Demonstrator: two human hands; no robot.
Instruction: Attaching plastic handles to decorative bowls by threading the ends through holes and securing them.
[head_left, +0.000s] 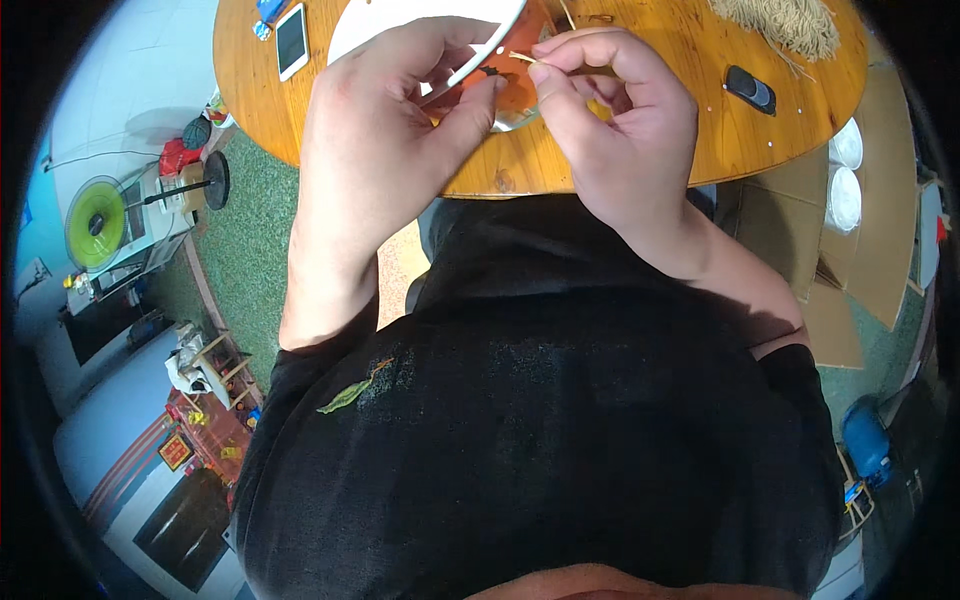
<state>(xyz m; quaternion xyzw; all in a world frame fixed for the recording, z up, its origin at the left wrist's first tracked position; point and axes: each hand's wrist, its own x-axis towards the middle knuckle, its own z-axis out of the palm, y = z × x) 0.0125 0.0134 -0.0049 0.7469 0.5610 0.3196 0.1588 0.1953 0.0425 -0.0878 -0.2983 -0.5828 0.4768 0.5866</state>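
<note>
My left hand (385, 140) is closed on the edge of a round white-rimmed piece (372, 25) with an orange-red, see-through-looking part (518, 98) beside its rim. What exactly this piece is, I cannot make out. Just right of it, my right hand (635, 130) pinches a thin beige string (523, 57) between thumb and forefinger, its short end pointing left toward the rim. Both hands are above the near side of the round wooden table (725, 150). The far part of the white piece runs out at the top of the view.
A white phone (292, 42) lies at the table's left. On the right are a small black oval device (750, 90) and a bundle of beige strings (785, 25). Open cardboard (880, 220) stands right of the table, a green fan (97, 223) at the left.
</note>
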